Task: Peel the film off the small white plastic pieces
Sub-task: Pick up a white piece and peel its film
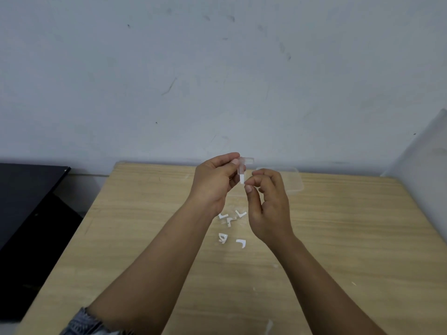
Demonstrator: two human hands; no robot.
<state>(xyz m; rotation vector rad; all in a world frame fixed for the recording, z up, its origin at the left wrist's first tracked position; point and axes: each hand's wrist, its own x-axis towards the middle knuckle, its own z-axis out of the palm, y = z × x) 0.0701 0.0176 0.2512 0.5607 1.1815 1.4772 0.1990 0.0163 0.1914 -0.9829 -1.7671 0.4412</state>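
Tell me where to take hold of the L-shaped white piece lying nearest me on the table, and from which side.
Take the L-shaped white piece from straight above, pinching its longer arm across the narrow width. It seems to lie flat on the table with bare wood around it, apart from the curled scrap to its left, so fingers probably can't get under it from the side.

Both hands are raised above the worktop (pixel 338 238), the left hand (pixel 214 182) left of the right hand (pixel 268 201), with a plastic piece (pixel 242 169) between them. Scraps (pixel 232 226) lie on the worktop below the hands. A container (pixel 296 180) sits behind the right hand, near the wall (pixel 217 68).
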